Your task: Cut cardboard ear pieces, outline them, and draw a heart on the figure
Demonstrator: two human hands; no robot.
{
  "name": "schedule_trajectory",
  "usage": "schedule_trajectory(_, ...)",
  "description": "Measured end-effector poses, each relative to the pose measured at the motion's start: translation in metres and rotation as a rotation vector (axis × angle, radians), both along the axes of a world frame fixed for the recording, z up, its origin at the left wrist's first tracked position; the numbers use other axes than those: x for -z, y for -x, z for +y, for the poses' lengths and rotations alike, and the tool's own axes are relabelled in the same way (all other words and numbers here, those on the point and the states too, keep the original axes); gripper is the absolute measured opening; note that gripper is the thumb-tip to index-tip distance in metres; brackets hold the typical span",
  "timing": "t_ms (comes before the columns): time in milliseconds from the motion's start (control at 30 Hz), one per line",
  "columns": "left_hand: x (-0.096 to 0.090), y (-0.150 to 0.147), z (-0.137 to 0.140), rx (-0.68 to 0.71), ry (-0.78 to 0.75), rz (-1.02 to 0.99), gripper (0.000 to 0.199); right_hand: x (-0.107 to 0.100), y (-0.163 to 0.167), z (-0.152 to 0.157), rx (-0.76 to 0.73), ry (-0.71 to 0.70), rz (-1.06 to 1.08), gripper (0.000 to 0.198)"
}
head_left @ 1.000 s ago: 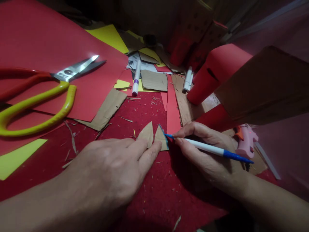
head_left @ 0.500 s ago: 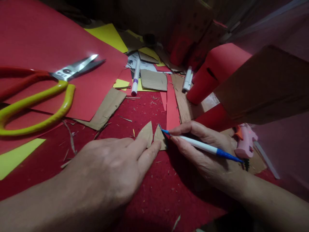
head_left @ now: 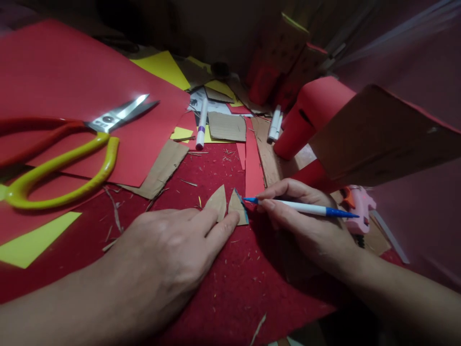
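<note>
Two small pointed cardboard pieces lie side by side on the red surface. My left hand [head_left: 173,245] presses on them from above, a fingertip on the left cardboard piece [head_left: 217,201] and the thumb on the right cardboard piece [head_left: 236,204]. The hand is open, with thumb and forefinger apart; its other fingers are mostly hidden. A dark blue line runs along the right piece's right edge. My right hand [head_left: 306,226] is closed around a white marker [head_left: 298,206] with a blue tip and blue tail. Its tip points left, just beside that edge near the top.
Large scissors [head_left: 104,125] lie half-open on red paper [head_left: 72,67] at left. White markers, a cardboard square [head_left: 227,126] and yellow paper lie behind. At right stand red paper tubes [head_left: 291,137], a raised cardboard panel [head_left: 382,139] and a pink glue gun [head_left: 360,209].
The marker has turned flatter, and its tip has shifted off the right piece's edge, uncovering the blue line there. My left hand keeps its place on the pieces. The view has tilted slightly.
</note>
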State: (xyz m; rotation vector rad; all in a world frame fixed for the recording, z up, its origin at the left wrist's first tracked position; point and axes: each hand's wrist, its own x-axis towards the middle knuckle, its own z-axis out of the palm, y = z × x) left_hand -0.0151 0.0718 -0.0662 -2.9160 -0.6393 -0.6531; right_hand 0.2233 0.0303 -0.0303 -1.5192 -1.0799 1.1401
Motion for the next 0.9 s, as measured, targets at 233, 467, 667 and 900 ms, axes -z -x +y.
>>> schedule_trajectory(233,-0.006,-0.002,0.005,0.051,0.016,-0.003,0.055,-0.006,-0.005,-0.011,-0.074,-0.078,-0.193,0.009)
schedule_trajectory(467,-0.004,-0.003,0.000,0.003,0.036,0.010,0.057,-0.012,-0.001,-0.019,-0.132,-0.121,-0.457,0.006)
schedule_trajectory(667,-0.004,-0.002,0.000,-0.007,0.029,0.034,0.057,-0.012,-0.002,-0.018,-0.263,-0.114,-0.436,0.011)
schedule_trajectory(900,-0.009,0.005,0.001,0.027,0.034,0.065,0.055,-0.009,-0.005,-0.020,-0.192,-0.057,-0.420,0.009)
